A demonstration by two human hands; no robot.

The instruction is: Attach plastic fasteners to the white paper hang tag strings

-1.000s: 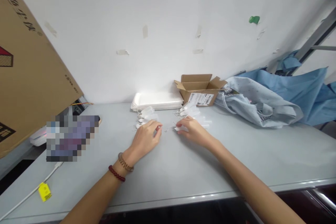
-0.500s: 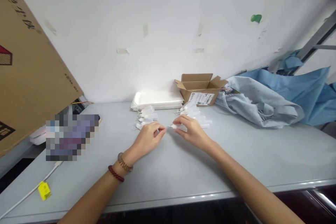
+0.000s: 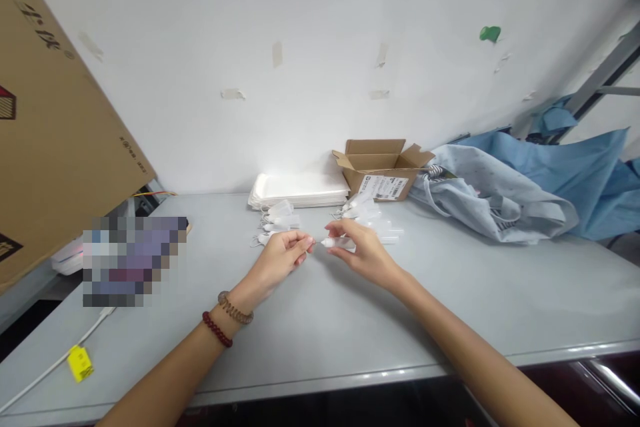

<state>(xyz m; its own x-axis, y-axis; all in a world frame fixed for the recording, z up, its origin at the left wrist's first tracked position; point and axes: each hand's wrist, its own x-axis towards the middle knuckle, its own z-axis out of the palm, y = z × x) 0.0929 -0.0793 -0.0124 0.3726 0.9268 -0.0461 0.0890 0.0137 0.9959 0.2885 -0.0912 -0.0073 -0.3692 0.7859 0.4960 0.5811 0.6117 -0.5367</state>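
A small white tube with a pointed tip (image 3: 330,242) lies along the line between my hands, just over or on the table. My right hand (image 3: 363,250) grips it from the right, thumb and fingers curled about its body. At its pointed end, my left hand (image 3: 287,252) pinches a thin strand that leads from the tip. Just behind my left hand is a row of similar white pieces with thin loops (image 3: 280,217). More clear and white tubes (image 3: 367,210) lie behind my right hand, which partly hides them.
At the wall stand a stack of white sheets or trays (image 3: 300,190) and an open carton (image 3: 375,170). A pale blue cloth bag (image 3: 495,193) is to the right. On the left are a large cardboard box (image 3: 60,120), a blurred-out device (image 3: 140,257) and a white cable (image 3: 50,375).
My left hand has turned and closed on the strand at the tube's tip. My right hand keeps hold of the tube, shifted slightly left.
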